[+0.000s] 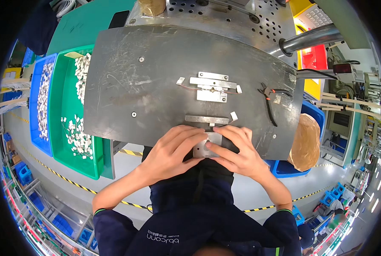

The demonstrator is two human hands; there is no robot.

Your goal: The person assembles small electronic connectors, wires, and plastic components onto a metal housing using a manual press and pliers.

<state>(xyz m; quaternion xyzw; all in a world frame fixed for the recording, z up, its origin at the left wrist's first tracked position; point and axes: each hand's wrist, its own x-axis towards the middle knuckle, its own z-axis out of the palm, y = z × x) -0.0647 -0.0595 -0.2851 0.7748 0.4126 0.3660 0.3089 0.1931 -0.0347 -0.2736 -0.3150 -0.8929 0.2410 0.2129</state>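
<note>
At the table's near edge, my left hand (173, 147) grips the left side of a small silver metal block (201, 151). My right hand (239, 151) holds the block's right side, fingers bent over it. Just beyond the fingertips lies a metal bar (207, 119). A small white connector (234, 115) sticks up by the bar's right end, its thin wire running down toward my right fingers. Farther up the table rests a stepped metal fixture (212, 94). Across it runs a thin wire with a white connector at the left end (180, 80) and another at the right (239, 89).
Cutting pliers (269, 104) with dark handles lie open at the right of the grey table (156, 85). On the left stand a green bin (97, 155) and a blue bin (50, 147) of small white connectors. A steel post (312, 39) rises at the far right, above a brown-lined blue bin (280, 170).
</note>
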